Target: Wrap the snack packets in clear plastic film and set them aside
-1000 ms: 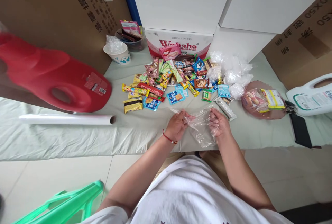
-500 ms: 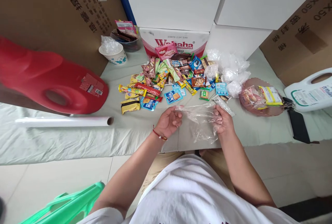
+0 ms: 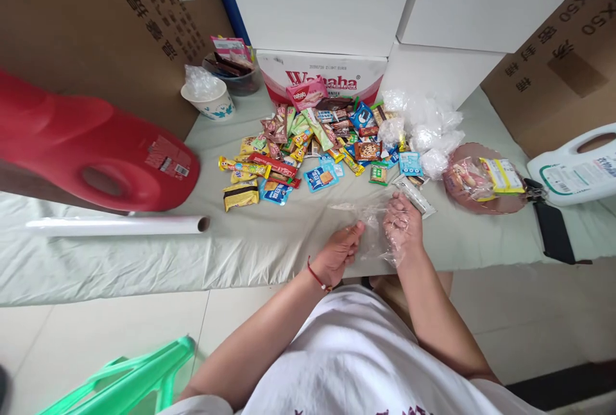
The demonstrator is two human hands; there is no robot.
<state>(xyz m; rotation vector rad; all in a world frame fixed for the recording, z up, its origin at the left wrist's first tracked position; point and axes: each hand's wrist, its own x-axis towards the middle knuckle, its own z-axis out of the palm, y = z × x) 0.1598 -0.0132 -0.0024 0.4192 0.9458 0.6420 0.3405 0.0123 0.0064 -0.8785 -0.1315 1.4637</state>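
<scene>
Between my two hands, just above the table's front edge, hangs a clear plastic bag (image 3: pixel 369 226). My right hand (image 3: pixel 403 222) is closed on its right side, with film bunched about the fingers. My left hand (image 3: pixel 341 249) is closed too, thumb pressed on the fingers, pinching the bag's left lower part. Beyond the hands lies a pile of wrapped snacks (image 3: pixel 315 139). A silver-wrapped bar (image 3: pixel 418 198) lies right behind my right hand. Several crumpled clear bags (image 3: pixel 426 136) sit at the pile's right.
At left stand a red detergent jug (image 3: pixel 96 152) and a white roll (image 3: pixel 120 226). A paper cup (image 3: pixel 209 99) sits at the back. To the right are a pink plate (image 3: pixel 464 200) with packets, a black phone (image 3: pixel 553 232) and a white jug (image 3: pixel 572 174). White boxes (image 3: pixel 317 4) rise behind.
My left hand has moved right and toward me, from the bag's upper left edge to its lower part. My right hand has shifted slightly left and its fingers have curled in.
</scene>
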